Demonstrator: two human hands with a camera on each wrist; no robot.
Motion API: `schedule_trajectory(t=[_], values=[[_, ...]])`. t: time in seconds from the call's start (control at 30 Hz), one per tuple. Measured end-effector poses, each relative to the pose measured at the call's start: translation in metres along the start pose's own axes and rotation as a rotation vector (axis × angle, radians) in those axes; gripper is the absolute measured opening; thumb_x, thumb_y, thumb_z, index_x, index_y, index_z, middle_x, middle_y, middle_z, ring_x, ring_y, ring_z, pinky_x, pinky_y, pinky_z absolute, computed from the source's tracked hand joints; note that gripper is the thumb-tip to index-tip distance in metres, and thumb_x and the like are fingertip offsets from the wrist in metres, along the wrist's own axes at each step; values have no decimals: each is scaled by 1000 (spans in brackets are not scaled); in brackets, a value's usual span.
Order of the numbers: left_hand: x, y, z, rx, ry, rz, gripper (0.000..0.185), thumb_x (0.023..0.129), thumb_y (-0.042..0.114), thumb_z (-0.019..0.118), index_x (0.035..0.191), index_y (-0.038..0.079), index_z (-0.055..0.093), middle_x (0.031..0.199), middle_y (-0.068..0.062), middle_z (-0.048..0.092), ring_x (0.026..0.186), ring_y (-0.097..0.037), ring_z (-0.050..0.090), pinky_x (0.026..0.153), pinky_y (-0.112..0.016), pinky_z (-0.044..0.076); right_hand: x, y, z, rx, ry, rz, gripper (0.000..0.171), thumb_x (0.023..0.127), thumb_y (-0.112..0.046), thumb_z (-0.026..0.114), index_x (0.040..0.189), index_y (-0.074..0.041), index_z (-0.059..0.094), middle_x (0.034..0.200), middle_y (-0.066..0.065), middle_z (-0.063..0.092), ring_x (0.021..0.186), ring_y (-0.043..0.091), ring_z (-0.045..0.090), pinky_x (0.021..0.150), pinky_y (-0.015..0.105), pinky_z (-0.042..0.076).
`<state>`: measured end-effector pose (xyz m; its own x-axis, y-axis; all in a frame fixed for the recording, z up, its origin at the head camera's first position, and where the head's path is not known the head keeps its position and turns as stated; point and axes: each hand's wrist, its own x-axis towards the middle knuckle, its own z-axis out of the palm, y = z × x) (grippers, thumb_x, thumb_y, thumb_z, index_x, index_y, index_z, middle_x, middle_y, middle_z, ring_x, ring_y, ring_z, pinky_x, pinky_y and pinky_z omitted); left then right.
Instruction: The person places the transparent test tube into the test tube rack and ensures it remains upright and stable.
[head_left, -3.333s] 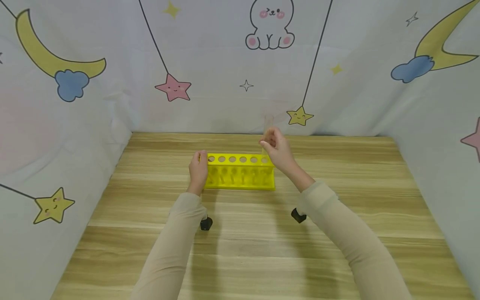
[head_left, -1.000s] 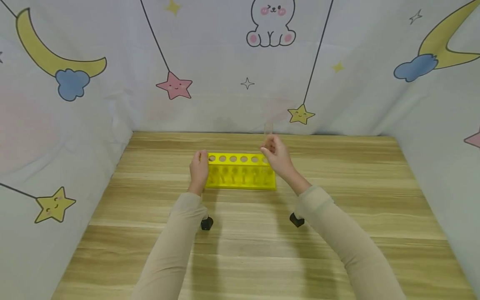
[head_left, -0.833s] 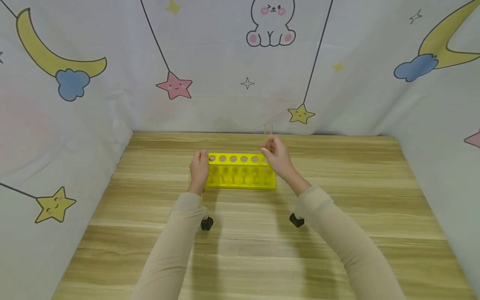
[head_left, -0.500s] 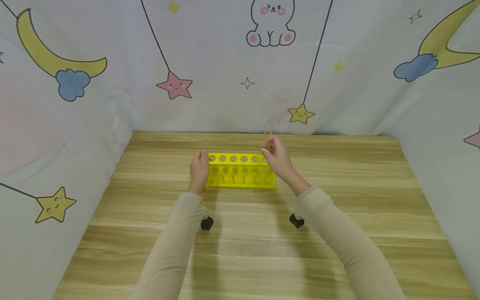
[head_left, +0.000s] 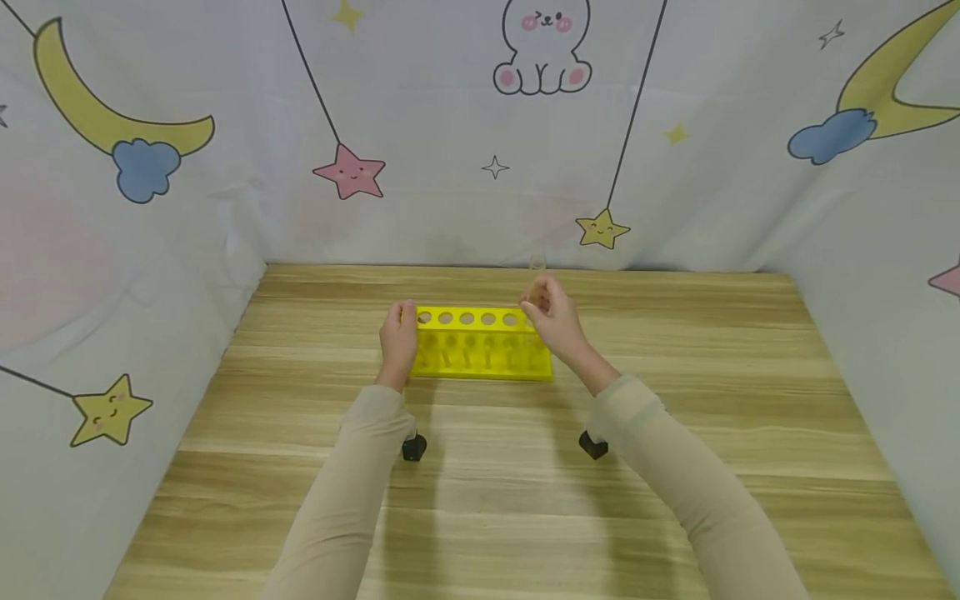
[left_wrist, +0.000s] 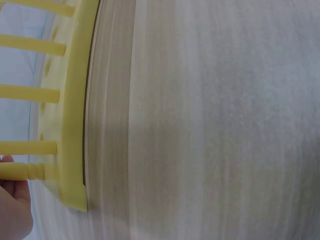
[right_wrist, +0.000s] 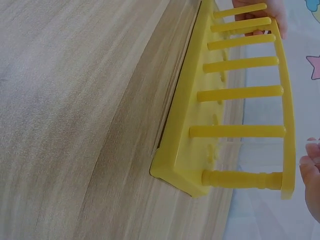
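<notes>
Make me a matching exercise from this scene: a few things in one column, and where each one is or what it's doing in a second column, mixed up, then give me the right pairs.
Things:
1. left hand
2. right hand
3. yellow rack
4. clear tube

Places or states:
A. stands on the wooden table, holes in its top plate
B. upright, pinched above the rack's right end
C. grips the rack's left end
D. raised over the rack's right end, fingers pinching the tube

Pairs: 1-C, 2-D, 3-A, 4-B

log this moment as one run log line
left hand: holds left end of yellow rack | right hand: pinches clear tube above rack's right end | surface: wooden table
</notes>
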<state>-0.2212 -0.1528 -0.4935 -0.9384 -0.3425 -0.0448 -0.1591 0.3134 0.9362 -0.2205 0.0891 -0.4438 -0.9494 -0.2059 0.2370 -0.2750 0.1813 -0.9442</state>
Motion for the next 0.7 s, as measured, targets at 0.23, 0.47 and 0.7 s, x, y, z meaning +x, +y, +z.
schedule_trajectory(t=[0.23,0.47,0.7], values=[[1,-1,0,-4,-2,8,38,94,40,32,100,8,51,93,-12,59,78,-18,44,67,-25,33,0,1,0,7,3,3,15,88,0,48,89,0,34,94,26,52,99,40,53,84,39,47],[0,0,1,-1,6,5,36,94,39,33,98,8,51,93,-12,60,74,-18,42,66,-25,33,-1,3,1,3,0,3,14,88,0,48,89,0,33,90,20,53,99,38,55,84,41,46],[0,0,1,0,-2,5,36,94,39,32,99,9,50,94,-12,60,77,-18,43,66,-25,33,-2,3,2,-3,-1,33,14,88,-2,48,90,-1,34,93,18,54,99,30,56,86,39,46]])
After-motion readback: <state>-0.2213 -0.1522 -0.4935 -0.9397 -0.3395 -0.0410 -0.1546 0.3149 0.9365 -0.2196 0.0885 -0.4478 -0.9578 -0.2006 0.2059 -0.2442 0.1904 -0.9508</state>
